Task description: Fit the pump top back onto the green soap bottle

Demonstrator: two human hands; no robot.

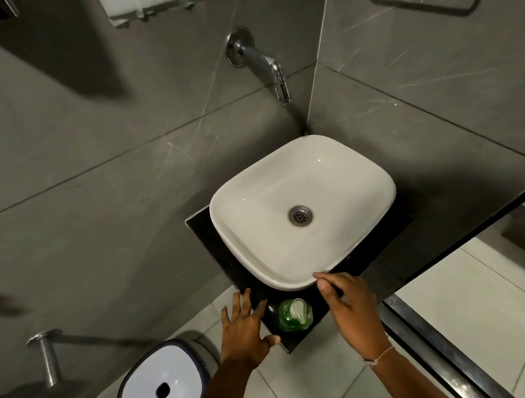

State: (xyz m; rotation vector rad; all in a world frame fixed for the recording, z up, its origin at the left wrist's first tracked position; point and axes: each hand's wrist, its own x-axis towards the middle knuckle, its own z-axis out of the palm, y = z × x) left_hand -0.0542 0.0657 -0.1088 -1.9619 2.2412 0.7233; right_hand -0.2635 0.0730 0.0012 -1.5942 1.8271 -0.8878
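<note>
Flanking the green soap bottle (293,319), left hand (243,330) and right hand (350,309) hover, grips spread.

Bin (159,389) base hidden, perhaps cropped.

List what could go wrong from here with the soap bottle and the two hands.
1. The green soap bottle stands on the near corner of the dark counter, close to its edge; a nudge from the left hand or right hand could tip it onto the floor tiles.
2. Neither hand holds the bottle, so pressing on the white pump top one-handed may make it slide or topple.
3. From above I cannot tell whether the pump is seated; it might sit crooked.
</note>
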